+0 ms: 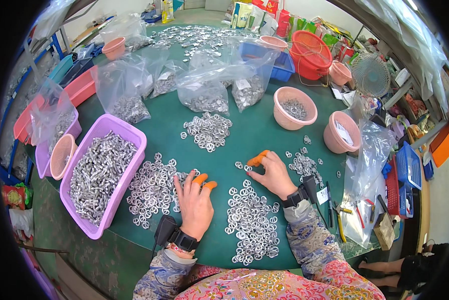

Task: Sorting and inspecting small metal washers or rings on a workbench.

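My left hand [195, 202] wears orange finger covers on two fingers. Its fingers are spread, with the tips at the right edge of a pile of small silver metal rings [152, 192]. My right hand [274, 176], also with orange covers, has thumb and fingertips closed about a small metal ring [247, 168] at the table surface. Another loose ring [238, 164] lies just left of it. Below the right hand spreads a second pile of rings [252, 225]. A smaller ring heap [208, 131] lies farther back, and a scattered group [304, 165] sits right of the hand.
A purple basket [140, 145] full of silver metal parts stands at left. Clear bags of parts [203, 95] line the back. Pink bowls [295, 120] stand at right, near pliers [340, 222] and blue baskets [408, 165]. A person's legs [387, 270] show at lower right.
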The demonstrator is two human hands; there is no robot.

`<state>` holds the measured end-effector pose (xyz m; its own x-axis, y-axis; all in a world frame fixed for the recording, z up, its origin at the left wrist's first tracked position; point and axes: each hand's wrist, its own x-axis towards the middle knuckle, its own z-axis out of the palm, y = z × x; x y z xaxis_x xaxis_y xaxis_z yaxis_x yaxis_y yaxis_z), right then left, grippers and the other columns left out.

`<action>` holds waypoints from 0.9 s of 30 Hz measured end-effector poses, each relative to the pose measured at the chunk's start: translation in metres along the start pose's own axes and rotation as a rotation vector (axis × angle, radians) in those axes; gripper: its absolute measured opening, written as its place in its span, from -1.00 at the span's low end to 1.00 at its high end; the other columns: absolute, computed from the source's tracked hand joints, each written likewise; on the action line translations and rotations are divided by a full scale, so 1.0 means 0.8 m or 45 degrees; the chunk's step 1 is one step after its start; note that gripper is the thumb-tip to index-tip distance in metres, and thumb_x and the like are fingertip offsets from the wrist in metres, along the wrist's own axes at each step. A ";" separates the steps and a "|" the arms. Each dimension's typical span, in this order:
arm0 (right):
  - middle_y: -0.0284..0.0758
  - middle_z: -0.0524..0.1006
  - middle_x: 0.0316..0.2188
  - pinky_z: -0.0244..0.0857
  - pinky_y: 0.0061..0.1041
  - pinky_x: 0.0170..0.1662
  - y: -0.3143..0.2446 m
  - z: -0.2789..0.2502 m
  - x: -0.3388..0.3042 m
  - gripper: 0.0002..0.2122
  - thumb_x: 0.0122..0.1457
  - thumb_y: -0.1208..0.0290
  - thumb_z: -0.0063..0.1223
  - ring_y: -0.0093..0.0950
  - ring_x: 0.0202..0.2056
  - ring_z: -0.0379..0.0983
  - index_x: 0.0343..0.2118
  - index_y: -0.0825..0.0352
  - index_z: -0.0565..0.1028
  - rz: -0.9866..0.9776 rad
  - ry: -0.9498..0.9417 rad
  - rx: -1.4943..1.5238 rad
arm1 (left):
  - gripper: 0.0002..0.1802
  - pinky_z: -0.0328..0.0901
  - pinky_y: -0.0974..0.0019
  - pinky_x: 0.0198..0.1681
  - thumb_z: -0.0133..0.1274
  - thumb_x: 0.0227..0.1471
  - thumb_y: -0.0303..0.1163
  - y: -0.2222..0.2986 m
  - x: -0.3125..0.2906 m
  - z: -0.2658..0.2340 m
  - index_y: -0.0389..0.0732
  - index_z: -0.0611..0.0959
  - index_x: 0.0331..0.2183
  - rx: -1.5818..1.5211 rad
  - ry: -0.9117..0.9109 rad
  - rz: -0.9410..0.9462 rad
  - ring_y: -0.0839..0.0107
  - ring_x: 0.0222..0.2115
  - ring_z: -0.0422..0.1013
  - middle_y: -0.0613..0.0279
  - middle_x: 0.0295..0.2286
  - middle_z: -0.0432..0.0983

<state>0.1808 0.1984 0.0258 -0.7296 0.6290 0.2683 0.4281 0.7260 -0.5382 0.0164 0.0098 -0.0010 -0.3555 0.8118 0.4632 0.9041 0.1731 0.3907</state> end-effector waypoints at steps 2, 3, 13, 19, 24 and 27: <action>-0.34 0.45 -0.38 0.33 -0.38 -0.19 -0.001 0.000 0.000 -0.79 -0.04 0.42 0.36 -0.35 -0.27 0.40 -0.29 0.26 0.64 -0.069 0.037 -0.038 | -0.70 -0.14 -0.36 0.32 0.03 -0.01 -0.66 0.001 0.000 -0.003 -0.13 0.66 -0.23 -0.006 0.002 -0.009 0.03 0.16 0.24 0.14 -0.10 0.45; -0.33 0.45 -0.38 0.33 -0.38 -0.21 -0.001 -0.002 0.000 -0.79 -0.04 0.43 0.36 -0.34 -0.28 0.41 -0.29 0.25 0.64 -0.101 0.057 -0.065 | -0.70 -0.14 -0.36 0.32 0.03 -0.02 -0.66 0.002 0.001 -0.002 -0.13 0.66 -0.24 -0.016 0.005 -0.010 0.03 0.16 0.24 0.14 -0.10 0.45; -0.33 0.48 -0.32 0.31 -0.47 -0.28 -0.032 -0.003 0.033 -0.66 0.03 0.37 0.35 -0.42 -0.36 0.37 -0.09 0.21 0.61 -0.101 -0.037 0.312 | -0.66 -0.11 -0.33 0.31 0.05 0.13 -0.52 0.002 0.000 0.003 -0.31 0.52 -0.03 -0.213 0.117 -0.057 -0.07 0.18 0.21 0.01 0.03 0.43; -0.27 0.50 -0.29 0.32 -0.35 -0.17 0.013 0.021 0.021 -0.74 0.04 0.37 0.33 -0.27 -0.24 0.41 -0.17 0.25 0.65 -0.099 -0.043 0.101 | -0.75 -0.18 -0.42 0.31 0.13 0.07 -0.47 0.000 0.001 -0.001 -0.15 0.66 -0.15 -0.059 -0.042 0.085 -0.02 0.20 0.19 0.16 -0.03 0.47; -0.26 0.49 -0.34 0.32 -0.34 -0.22 0.017 0.014 0.020 -0.79 0.09 0.37 0.30 -0.29 -0.28 0.41 -0.21 0.29 0.66 0.104 0.015 0.090 | -0.72 -0.20 -0.43 0.31 0.11 0.01 -0.57 -0.002 -0.001 0.002 -0.08 0.70 -0.20 -0.004 -0.012 0.017 0.03 0.19 0.20 0.25 -0.10 0.48; -0.27 0.47 -0.35 0.31 -0.38 -0.25 0.023 0.006 0.022 -0.80 0.11 0.39 0.28 -0.32 -0.31 0.40 -0.20 0.28 0.66 0.296 0.034 0.286 | -0.71 -0.20 -0.43 0.32 0.10 0.00 -0.60 0.001 0.001 -0.001 -0.08 0.70 -0.21 0.002 -0.015 0.004 0.03 0.19 0.20 0.25 -0.10 0.48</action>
<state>0.1732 0.2213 0.0166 -0.6104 0.7802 0.1368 0.4512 0.4844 -0.7495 0.0167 0.0103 0.0002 -0.3497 0.8190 0.4548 0.9057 0.1715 0.3876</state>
